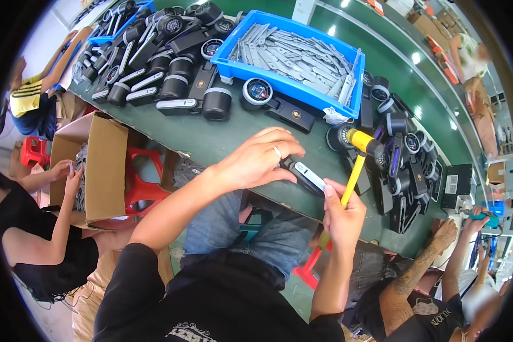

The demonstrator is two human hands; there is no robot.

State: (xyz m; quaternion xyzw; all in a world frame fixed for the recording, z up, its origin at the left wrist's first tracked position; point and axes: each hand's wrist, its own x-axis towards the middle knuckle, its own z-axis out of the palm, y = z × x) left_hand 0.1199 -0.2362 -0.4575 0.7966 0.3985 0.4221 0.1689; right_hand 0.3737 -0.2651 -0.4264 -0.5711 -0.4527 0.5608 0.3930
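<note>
Near the bench's front edge, my left hand (265,157), with a ring on one finger, curls over one end of a black fan-like device. Its fingers hide most of that end. Along the device's handle lies a light grey cover strip (310,175). My right hand (345,214) pinches the strip's near end with thumb and finger. That same hand grips a yellow mallet (355,178), its yellow and black head pointing up and away. Just beyond my hands, another black device (290,113) with a round open head lies on the bench.
A blue bin (225,69) of grey strips stands at the back of the green bench (222,134). Black devices pile up at left (171,85) and right (402,165). Co-workers sit on both sides. A cardboard box (105,165) and red stool (142,176) stand lower left.
</note>
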